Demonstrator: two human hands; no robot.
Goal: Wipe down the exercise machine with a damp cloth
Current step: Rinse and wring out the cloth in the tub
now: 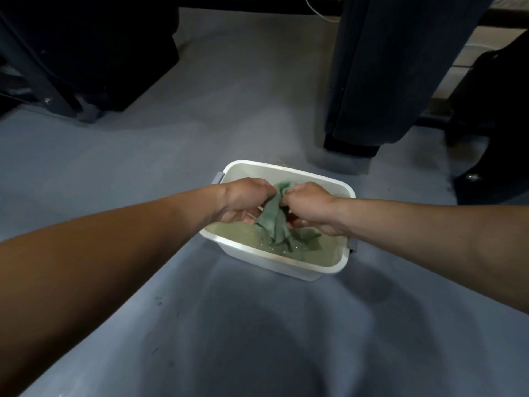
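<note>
Just below the centre of the frame, a soft green woven cloth hangs bunched between both hands over a white rectangular plastic tub of cloudy greenish water; its lower folds trail into the water while its top peeks out between the knuckles. Left hand and right hand are each curled tight around the upper part of the cloth, knuckles nearly touching, pinching it from either side.

This looks like the wringing step before any wiping begins. To do it well, the trailing end should be lifted clear of the water first, then the hands twisted in opposite directions, keeping the bundle above the tub so the runoff falls inside and not on the grey-blue floor. Squeezing until it only drips slowly would leave it damp, not soaking.

Dark machine frames stand beyond: one black base at upper left, one dark upright column at upper right, both well apart from the tub.
</note>
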